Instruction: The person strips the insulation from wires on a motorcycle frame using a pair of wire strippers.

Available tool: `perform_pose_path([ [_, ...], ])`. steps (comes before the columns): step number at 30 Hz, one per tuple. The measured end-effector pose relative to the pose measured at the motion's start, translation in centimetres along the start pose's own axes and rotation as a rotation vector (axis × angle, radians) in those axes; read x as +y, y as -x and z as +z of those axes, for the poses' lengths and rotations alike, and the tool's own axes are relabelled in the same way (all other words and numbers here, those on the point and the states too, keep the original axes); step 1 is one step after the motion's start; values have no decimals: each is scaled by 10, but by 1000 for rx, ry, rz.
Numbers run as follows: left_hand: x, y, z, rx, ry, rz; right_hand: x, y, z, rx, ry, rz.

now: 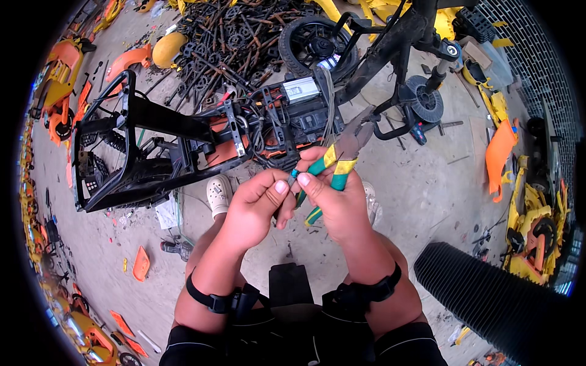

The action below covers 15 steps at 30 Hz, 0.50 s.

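In front of my body, my left hand (259, 198) is closed, thumb and fingers pinching a small teal-and-grey piece (293, 175) whose exact kind I cannot make out. My right hand (339, 201) grips pliers (353, 140) with green and yellow handles, jaws pointing up and to the right. Its thumb and finger also meet at the teal piece, close to the left fingertips. Just beyond the hands lies a black vehicle frame (231, 163), with bundled dark cables (278, 160) and a silver box (301, 89) on it.
A heap of rusty metal parts (213, 55) and a spoked wheel (314, 46) lie behind the frame. A power drill (177, 248) rests by my left foot, near an orange panel (141, 264). A black ribbed seat-like shape (482, 299) stands at lower right.
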<state>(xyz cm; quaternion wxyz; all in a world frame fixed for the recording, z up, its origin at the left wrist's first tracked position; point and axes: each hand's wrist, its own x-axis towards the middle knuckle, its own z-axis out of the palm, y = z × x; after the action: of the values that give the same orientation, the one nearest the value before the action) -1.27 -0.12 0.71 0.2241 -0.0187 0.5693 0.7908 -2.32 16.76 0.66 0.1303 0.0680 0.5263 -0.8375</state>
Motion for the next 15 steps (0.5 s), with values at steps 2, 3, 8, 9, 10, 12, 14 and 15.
perform_pose_path([
  [2,2,0,-1,-9,74,-66,-1,1,1,2,-9,4],
  [3,2,0,-2,-22,102,-82,-2,1,1,3,-14,7],
  [8,0,0,-10,-135,368,-201,-3,2,-3,-64,-47,-15],
  [9,-1,0,-10,-145,388,-201,-5,3,-2,-72,-51,-11],
  [10,-2,0,-11,-155,407,-201,-7,4,-3,-74,-62,7],
  [12,-4,0,-11,-161,393,-183,-11,4,-4,-78,-83,41],
  [14,-5,1,-9,-152,327,-147,-13,5,-5,-87,-24,33],
  [15,-5,2,-9,-160,291,-136,-14,6,-6,-92,6,28],
])
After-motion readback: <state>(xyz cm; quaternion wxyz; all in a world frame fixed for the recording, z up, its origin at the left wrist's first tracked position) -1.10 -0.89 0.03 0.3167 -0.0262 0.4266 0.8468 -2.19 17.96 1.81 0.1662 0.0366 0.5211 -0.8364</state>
